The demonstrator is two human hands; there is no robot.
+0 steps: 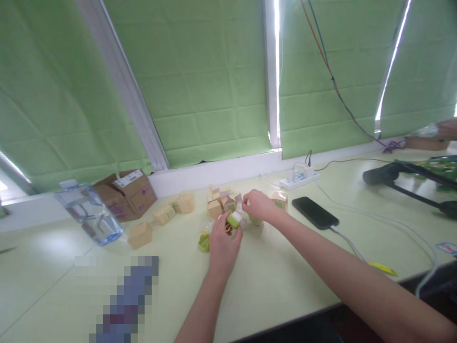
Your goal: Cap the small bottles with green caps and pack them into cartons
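My left hand [224, 244] is closed around a small green-and-white piece [234, 219], whose exact kind I cannot make out. Beside that hand on the table lies a small green cup-like part [204, 243]. My right hand [257, 205] is just to the right, its fingers curled together by the opened small cardboard boxes [215, 208]; anything in its fingertips is too small to tell. Under the right wrist a pale round item [255, 219] is partly hidden. Another small box with a green label [279, 201] stands behind the right forearm.
Several small tan boxes [140, 235] sit at the left, near a tilted-looking water bottle [91, 212] and a brown carton [134, 197]. To the right are a phone [314, 212] on a cable, a power strip [299, 180] and a black-framed object [410, 178]. A co-worker's hand [447, 129] shows at far right.
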